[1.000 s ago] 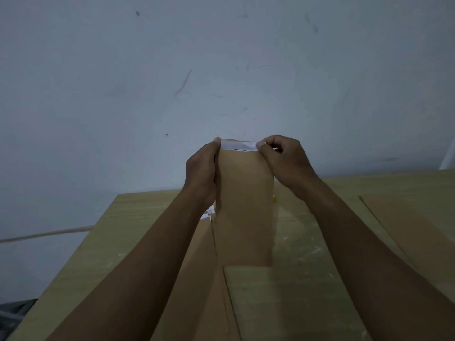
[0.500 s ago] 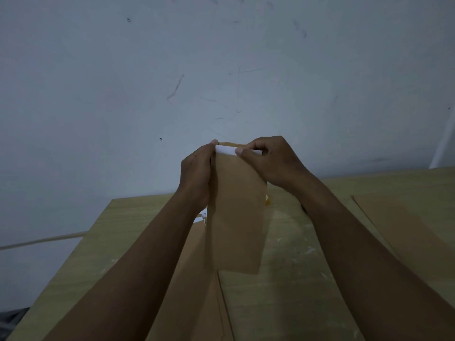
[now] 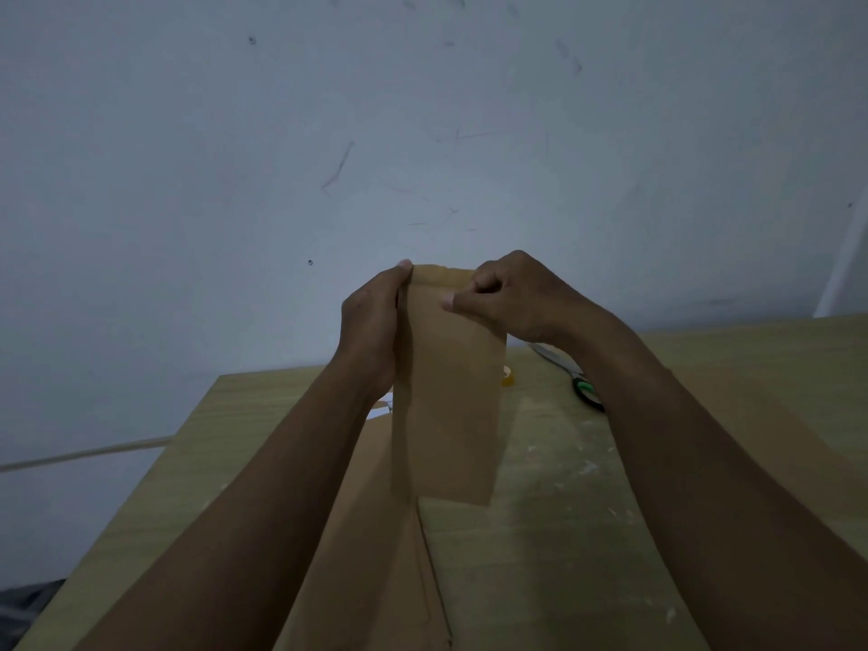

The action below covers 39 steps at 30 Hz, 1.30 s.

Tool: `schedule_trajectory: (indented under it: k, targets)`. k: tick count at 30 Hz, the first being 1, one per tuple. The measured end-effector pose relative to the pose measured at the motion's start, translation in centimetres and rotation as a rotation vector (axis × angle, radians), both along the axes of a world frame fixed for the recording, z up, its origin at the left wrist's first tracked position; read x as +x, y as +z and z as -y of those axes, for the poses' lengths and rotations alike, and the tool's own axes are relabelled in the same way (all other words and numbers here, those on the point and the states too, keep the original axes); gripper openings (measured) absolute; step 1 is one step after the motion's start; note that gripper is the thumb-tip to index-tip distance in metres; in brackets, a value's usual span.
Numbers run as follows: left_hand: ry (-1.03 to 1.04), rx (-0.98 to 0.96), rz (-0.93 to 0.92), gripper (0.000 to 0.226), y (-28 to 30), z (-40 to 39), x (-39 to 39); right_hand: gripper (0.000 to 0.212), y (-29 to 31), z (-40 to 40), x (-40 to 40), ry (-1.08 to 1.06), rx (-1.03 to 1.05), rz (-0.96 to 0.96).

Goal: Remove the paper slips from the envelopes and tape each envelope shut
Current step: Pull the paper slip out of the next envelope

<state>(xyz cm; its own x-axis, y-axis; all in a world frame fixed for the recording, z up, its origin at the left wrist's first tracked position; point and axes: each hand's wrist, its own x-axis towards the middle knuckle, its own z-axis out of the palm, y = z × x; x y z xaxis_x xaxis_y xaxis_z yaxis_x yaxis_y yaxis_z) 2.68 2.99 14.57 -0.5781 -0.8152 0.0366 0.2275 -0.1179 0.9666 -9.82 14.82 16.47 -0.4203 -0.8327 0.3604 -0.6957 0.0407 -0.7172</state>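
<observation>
Holding brown envelope [image 3: 448, 392] upright, left hand [image 3: 373, 321], right hand [image 3: 509, 296] pinching its top

Light wooden table [image 3: 563, 533], pale scuffs and white flecks across top. Green-handled scissors [image 3: 570, 374] on table at right, blades toward wall, handles partly hidden. Grey-blue painted wall [image 3: 422, 133] behind, scratched and marked. Thin pale strip [image 3: 84, 455] along wall at left. White upright strip [image 3: 843, 260] far right.
</observation>
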Motion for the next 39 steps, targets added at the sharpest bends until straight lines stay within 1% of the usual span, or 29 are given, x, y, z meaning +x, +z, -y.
schedule_trajectory:
  k: [2, 5, 7, 12, 17, 22, 25, 27, 28, 30, 31, 32, 33, 34, 36, 37, 39]
  targets:
    - [0.004, -0.005, -0.002, 0.029, 0.0, -0.1, 0.1, 0.031, 0.0, 0.1, 0.2, 0.001, 0.006, -0.016]
    - [0.001, -0.007, -0.002, 0.034, -0.2, -0.2, 0.2, 0.012, 0.1, 0.1, 0.6, -0.039, -0.089, 0.000]
    - [-0.007, -0.006, -0.006, 0.035, -0.2, -0.1, 0.2, 0.008, 0.2, 0.0, 0.8, -0.036, -0.096, -0.013]
    - [-0.006, 0.010, -0.008, 0.035, -0.6, 0.0, 0.3, 0.004, 0.2, -0.2, 0.9, -0.015, -0.001, 0.022]
    - [-0.033, 0.003, -0.008, 0.025, -0.7, -0.5, 0.2, 0.018, -0.3, -0.6, 0.5, -0.104, 0.000, 0.018]
    - [-0.040, -0.001, -0.008, 0.024, -0.8, -0.8, -0.3, 0.008, -0.2, -1.2, 0.5, -0.083, 0.061, 0.066]
    - [-0.056, -0.008, -0.010, 0.026, -1.0, -0.9, -0.4, 0.009, -0.2, -1.8, 0.4, -0.065, 0.097, 0.065]
    - [-0.054, 0.033, -0.017, 0.030, -1.1, -1.0, -0.5, 0.007, -0.4, -1.9, 0.4, -0.076, 0.043, 0.078]
    - [-0.055, 0.069, -0.026, 0.031, -1.0, -1.0, -0.5, 0.011, -0.6, -1.8, 0.3, -0.085, -0.019, 0.091]
    - [-0.069, 0.106, -0.037, 0.033, -1.0, -1.1, -0.6, 0.036, -1.2, -1.9, 0.2, -0.091, -0.152, 0.155]
    - [-0.082, 0.100, -0.031, 0.035, -1.1, -1.1, -0.6, 0.050, -1.4, -2.0, 0.1, -0.089, -0.196, 0.212]
    - [-0.101, 0.092, -0.021, 0.036, -1.1, -1.2, -0.6, 0.060, -1.7, -2.1, 0.1, -0.094, -0.217, 0.266]
    - [-0.126, 0.085, -0.007, 0.035, -1.3, -1.3, -0.6, 0.061, -2.0, -2.2, 0.0, -0.112, -0.227, 0.293]
    - [-0.165, 0.087, 0.006, 0.034, -1.3, -1.4, -0.5, 0.057, -2.4, -2.2, -0.1, -0.140, -0.240, 0.291]
    - [-0.252, 0.098, 0.027, 0.033, -1.4, -1.7, -0.3, 0.041, -3.0, -2.3, -0.2, -0.192, -0.270, 0.252]
    - [-0.272, 0.089, 0.041, 0.033, -1.4, -1.7, -0.4, 0.035, -3.2, -2.3, -0.2, -0.209, -0.280, 0.234]
    - [-0.246, 0.047, 0.080, 0.030, -1.6, -1.7, -0.6, 0.025, -3.6, -2.3, -0.2, -0.222, -0.278, 0.214]
